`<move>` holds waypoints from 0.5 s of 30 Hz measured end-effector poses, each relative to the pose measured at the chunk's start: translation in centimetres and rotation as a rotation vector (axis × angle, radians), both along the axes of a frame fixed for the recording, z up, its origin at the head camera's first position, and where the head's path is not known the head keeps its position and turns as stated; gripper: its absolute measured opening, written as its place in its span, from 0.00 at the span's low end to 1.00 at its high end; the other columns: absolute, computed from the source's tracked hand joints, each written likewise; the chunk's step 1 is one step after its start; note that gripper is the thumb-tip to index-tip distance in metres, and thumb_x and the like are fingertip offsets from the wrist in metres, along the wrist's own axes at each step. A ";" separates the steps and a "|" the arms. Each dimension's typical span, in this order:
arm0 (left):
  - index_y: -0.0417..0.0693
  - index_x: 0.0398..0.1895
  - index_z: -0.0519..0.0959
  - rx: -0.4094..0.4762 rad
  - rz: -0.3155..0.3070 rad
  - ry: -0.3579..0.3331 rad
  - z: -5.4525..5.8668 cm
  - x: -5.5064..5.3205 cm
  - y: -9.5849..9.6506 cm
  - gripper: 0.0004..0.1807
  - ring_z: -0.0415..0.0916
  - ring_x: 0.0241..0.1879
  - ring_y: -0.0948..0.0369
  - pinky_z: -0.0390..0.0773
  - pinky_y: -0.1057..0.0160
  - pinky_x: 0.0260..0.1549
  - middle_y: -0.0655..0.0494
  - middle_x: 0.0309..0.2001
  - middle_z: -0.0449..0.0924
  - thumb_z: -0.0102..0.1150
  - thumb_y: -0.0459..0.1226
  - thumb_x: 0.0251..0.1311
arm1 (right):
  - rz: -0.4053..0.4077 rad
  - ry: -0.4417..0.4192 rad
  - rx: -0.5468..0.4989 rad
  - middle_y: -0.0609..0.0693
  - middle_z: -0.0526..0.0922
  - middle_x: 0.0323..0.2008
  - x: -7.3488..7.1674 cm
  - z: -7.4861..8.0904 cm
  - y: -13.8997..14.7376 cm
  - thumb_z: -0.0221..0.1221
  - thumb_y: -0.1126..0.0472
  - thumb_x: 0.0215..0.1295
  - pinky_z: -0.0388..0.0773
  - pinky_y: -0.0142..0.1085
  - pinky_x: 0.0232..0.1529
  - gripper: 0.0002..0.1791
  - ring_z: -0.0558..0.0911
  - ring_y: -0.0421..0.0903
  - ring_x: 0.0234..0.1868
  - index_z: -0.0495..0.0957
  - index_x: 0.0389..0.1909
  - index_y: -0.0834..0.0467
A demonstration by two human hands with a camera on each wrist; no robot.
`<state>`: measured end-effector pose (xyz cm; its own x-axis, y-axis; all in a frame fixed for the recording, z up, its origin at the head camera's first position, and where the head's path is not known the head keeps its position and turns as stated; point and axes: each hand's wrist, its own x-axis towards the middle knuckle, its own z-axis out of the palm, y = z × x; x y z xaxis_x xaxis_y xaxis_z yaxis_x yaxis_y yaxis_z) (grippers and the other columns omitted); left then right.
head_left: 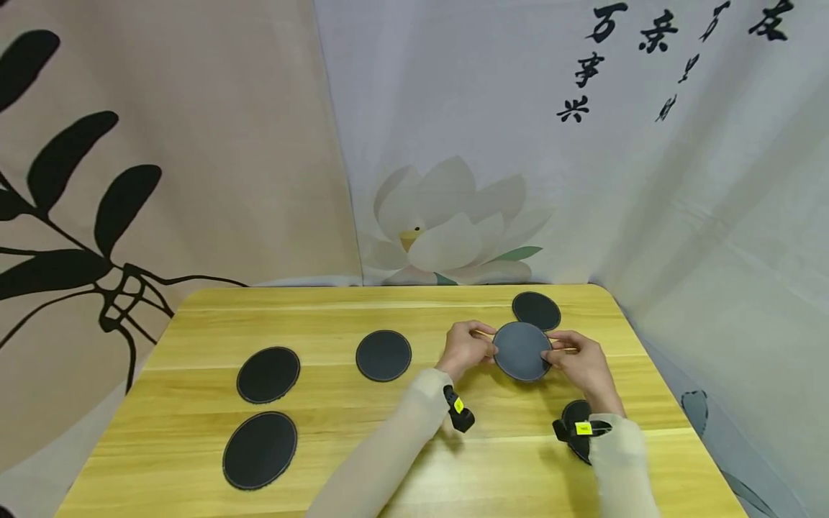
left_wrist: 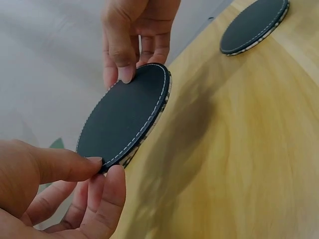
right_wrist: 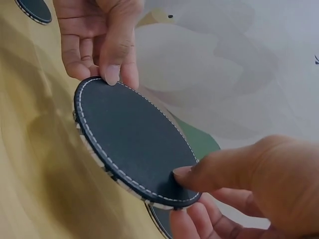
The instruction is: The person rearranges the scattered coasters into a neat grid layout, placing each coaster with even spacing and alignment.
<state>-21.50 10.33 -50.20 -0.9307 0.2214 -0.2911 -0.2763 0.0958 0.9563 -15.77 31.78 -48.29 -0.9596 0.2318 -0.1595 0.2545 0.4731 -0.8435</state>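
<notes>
A round black coaster [head_left: 522,351] with white stitching round its rim is held up over the right part of the table. My left hand [head_left: 468,348] pinches its left edge between thumb and fingers. On the opposite edge, my right hand [head_left: 581,363] grips it, the thumb [right_wrist: 183,173] lying on the dark face. Both wrist views show the coaster tilted, with a patterned underside peeking out along its edge. Just behind it on the table lies another black coaster [head_left: 536,310], partly overlapped by the held one in the head view.
More coasters lie on the wooden table [head_left: 492,467]: one in the middle [head_left: 383,355], one at the left [head_left: 268,375] and a nearer one [head_left: 260,450]. Another coaster [head_left: 576,414] is partly hidden under the right wrist. Printed curtains [head_left: 259,144] hang behind the table.
</notes>
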 end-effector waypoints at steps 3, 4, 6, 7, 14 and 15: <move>0.43 0.48 0.86 0.005 0.003 0.011 0.0 -0.1 -0.9 0.17 0.86 0.36 0.43 0.90 0.49 0.41 0.49 0.35 0.82 0.67 0.21 0.56 | 0.015 0.007 -0.015 0.62 0.78 0.52 -0.2 0.2 -0.7 0.66 0.65 0.66 0.87 0.37 0.44 0.26 0.82 0.38 0.38 0.76 0.65 0.63; 0.43 0.48 0.86 0.008 0.005 0.013 0.1 -0.1 -1.3 0.17 0.86 0.36 0.43 0.90 0.49 0.41 0.49 0.35 0.82 0.67 0.21 0.56 | 0.021 0.008 -0.018 0.62 0.78 0.52 -0.3 0.2 -1.0 0.66 0.65 0.67 0.87 0.37 0.44 0.25 0.82 0.39 0.38 0.76 0.65 0.63; 0.42 0.48 0.86 0.011 0.009 0.018 0.1 -0.1 -1.9 0.17 0.86 0.37 0.42 0.90 0.48 0.41 0.48 0.36 0.81 0.67 0.21 0.56 | 0.032 0.012 -0.018 0.62 0.78 0.52 -0.5 0.3 -1.4 0.66 0.65 0.67 0.87 0.38 0.44 0.25 0.82 0.40 0.39 0.76 0.64 0.62; 0.42 0.48 0.86 0.011 0.012 0.024 0.2 -0.1 -2.2 0.17 0.86 0.37 0.41 0.90 0.48 0.41 0.48 0.36 0.81 0.67 0.21 0.57 | 0.038 0.013 -0.016 0.62 0.78 0.52 -0.6 0.3 -1.7 0.66 0.65 0.67 0.87 0.39 0.45 0.25 0.82 0.41 0.40 0.77 0.64 0.62; 0.42 0.48 0.86 0.002 0.041 0.036 0.3 -0.3 -3.9 0.16 0.86 0.36 0.41 0.90 0.47 0.41 0.47 0.36 0.80 0.67 0.21 0.57 | 0.052 0.016 -0.012 0.62 0.79 0.51 -1.4 0.1 -3.3 0.66 0.66 0.66 0.87 0.44 0.46 0.24 0.83 0.45 0.40 0.78 0.62 0.62; 0.42 0.48 0.86 0.002 0.044 0.042 0.3 -0.3 -4.1 0.16 0.86 0.36 0.40 0.90 0.47 0.41 0.47 0.36 0.80 0.67 0.21 0.57 | 0.055 0.018 -0.011 0.62 0.79 0.50 -1.6 0.1 -3.5 0.67 0.66 0.66 0.87 0.44 0.45 0.23 0.83 0.45 0.41 0.78 0.62 0.61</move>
<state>-21.84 6.19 -49.94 -0.9511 0.1802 -0.2510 -0.2397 0.0822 0.9674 -17.33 28.26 -48.17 -0.9735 0.1773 -0.1444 0.2133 0.4764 -0.8530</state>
